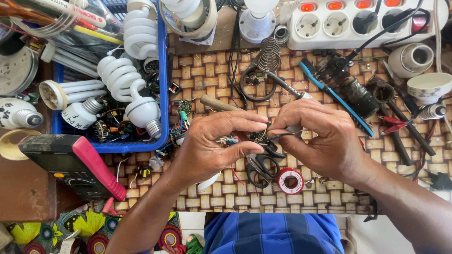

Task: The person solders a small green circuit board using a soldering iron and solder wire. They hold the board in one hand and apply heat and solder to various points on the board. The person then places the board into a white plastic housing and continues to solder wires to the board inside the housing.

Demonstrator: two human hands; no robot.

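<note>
Woven mat [207, 70] covers the bench; blue crate [162, 70] of spiral lamps [123, 77] sits far left, a white power strip [348, 23] far right, a multimeter [75, 162] near left. Both hands meet mid-bench. Left hand [207, 146] pinches a small circuit board [230, 140] between thumb and fingers; right hand [325, 136] is closed on a thin metal tool [282, 135] — tweezers or fine pliers, can't tell — with its tip at the board. Looks like component-level work on a lamp driver: pulling or seating a part. Next move likely needs a steady board and a fine grip on one lead. Black scissors [261, 167] and a solder reel [289, 180] lie just near of the hands. Board face and the tool tip are mostly hidden by fingers — the part being worked is unreadable.
</note>
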